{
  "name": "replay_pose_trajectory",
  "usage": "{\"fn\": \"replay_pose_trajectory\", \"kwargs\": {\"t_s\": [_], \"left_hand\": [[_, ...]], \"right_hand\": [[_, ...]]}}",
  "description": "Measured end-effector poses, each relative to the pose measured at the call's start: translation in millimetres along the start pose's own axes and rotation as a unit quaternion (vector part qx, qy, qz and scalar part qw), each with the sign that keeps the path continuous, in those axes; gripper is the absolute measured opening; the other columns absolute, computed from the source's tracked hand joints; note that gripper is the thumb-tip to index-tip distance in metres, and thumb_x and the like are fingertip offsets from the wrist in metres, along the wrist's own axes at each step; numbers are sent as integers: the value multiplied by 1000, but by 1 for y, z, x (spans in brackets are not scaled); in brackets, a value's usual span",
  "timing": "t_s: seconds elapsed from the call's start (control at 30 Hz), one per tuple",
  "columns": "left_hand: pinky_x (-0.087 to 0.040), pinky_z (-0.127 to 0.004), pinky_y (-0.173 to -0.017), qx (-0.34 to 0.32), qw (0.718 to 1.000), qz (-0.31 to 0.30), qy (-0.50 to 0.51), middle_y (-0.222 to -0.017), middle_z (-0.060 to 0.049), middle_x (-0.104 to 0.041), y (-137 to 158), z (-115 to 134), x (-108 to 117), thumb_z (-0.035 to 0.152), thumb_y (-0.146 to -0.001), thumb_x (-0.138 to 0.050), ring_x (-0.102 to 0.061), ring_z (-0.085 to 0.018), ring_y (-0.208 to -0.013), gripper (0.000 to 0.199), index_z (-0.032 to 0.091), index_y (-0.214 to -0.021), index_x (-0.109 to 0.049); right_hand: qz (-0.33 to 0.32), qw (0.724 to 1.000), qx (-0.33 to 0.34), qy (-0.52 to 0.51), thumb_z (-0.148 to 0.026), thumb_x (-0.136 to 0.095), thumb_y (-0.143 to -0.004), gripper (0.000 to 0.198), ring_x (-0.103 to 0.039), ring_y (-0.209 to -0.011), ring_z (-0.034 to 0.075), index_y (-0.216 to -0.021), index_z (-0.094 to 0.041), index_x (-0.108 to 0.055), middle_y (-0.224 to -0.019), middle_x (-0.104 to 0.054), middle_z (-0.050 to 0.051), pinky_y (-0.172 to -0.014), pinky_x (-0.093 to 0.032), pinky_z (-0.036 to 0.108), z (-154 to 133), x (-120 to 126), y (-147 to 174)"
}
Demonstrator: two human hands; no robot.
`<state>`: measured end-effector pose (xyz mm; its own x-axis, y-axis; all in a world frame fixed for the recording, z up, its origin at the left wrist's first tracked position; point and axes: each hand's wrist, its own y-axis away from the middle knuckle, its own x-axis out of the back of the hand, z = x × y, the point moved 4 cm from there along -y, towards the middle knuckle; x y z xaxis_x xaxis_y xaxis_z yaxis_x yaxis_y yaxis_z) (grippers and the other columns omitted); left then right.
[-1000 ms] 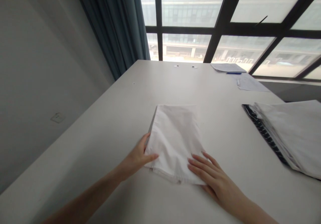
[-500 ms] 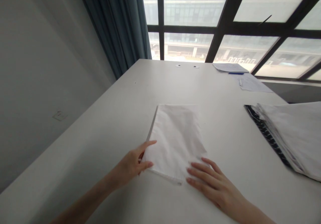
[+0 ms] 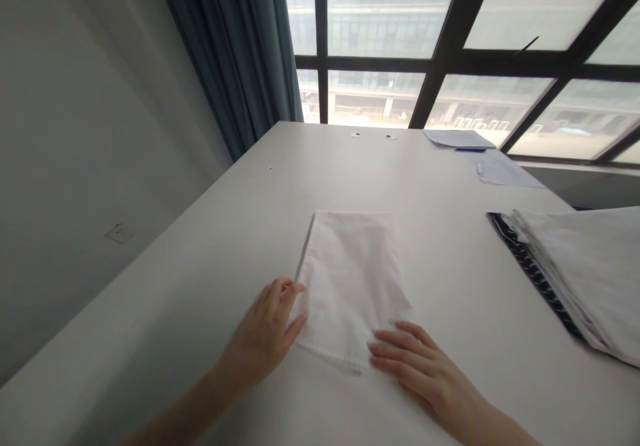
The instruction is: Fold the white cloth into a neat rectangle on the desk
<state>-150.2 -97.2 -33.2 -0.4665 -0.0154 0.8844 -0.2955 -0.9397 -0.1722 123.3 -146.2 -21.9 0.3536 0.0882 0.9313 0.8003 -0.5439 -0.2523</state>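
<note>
A folded white cloth (image 3: 350, 279) lies flat in the middle of the white table (image 3: 210, 266), with slight wrinkles and a small dark spot at its near corner. At its lower left edge is my left hand (image 3: 265, 326), fingers bent and thumb held apart, the tips touching the edge. Nothing shows gripped between thumb and forefinger; what the other fingertips do is hidden. My right hand (image 3: 425, 369) rests with fingers stretched out over the cloth's lower right corner.
To the right lies a stack of white cloths (image 3: 585, 259) on a black patterned piece (image 3: 530, 269). Papers (image 3: 457, 139) and a blue pen (image 3: 470, 150) lie at the far right. Behind the table are a blue curtain (image 3: 240, 53) and a window; a wall stands left.
My left hand has drawn its forefinger and thumb back off the cloth's top toward its left edge, turning knuckles up. The right hand has slid slightly nearer me. The cloth has hardly moved.
</note>
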Motion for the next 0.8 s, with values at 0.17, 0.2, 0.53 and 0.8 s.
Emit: {"fn": "replay_pose_trajectory", "kwargs": {"t_s": [0.17, 0.2, 0.53, 0.8], "left_hand": [[-44, -45, -95, 6, 1000, 12, 2, -108, -7, -57, -1, 2, -3, 27, -87, -52, -53, -26, -105, 29, 21, -116, -52], [-44, -45, -95, 14, 1000, 10, 10, -108, -7, -58, -1, 1, -3, 27, -88, -51, -53, -26, -105, 29, 22, -116, -52], [-47, -29, -68, 145, 973, -43, 175, -73, 1, -53, -10, -14, 1, 29, -85, -47, -56, -17, -68, 26, 21, -109, -54], [-38, -19, -52, 200, 939, -68, 271, -73, 4, -52, -13, -15, 7, 37, -81, -53, -52, -11, -57, 32, 20, -108, -52]], "right_hand": [[32, 998, -12, 48, -24, -45, -98, 29, -56, -115, 19, -124, -21, -58, -119, -67, 6, -102, -42, 40, -11, 2, -14], [43, 997, -11, 63, -23, -45, -97, 29, -58, -112, 20, -123, -20, -59, -118, -67, 6, -98, -43, 40, -13, 1, -18], [109, 991, -12, 73, -19, -42, -97, 22, -58, -80, 18, -97, -16, -65, -89, -68, 7, -70, -43, 32, -24, -3, -47], [78, 993, -81, -23, -33, -45, -97, 22, -56, -77, 16, -94, -22, -64, -87, -68, 2, -69, -42, 29, -15, 7, -52]]}}
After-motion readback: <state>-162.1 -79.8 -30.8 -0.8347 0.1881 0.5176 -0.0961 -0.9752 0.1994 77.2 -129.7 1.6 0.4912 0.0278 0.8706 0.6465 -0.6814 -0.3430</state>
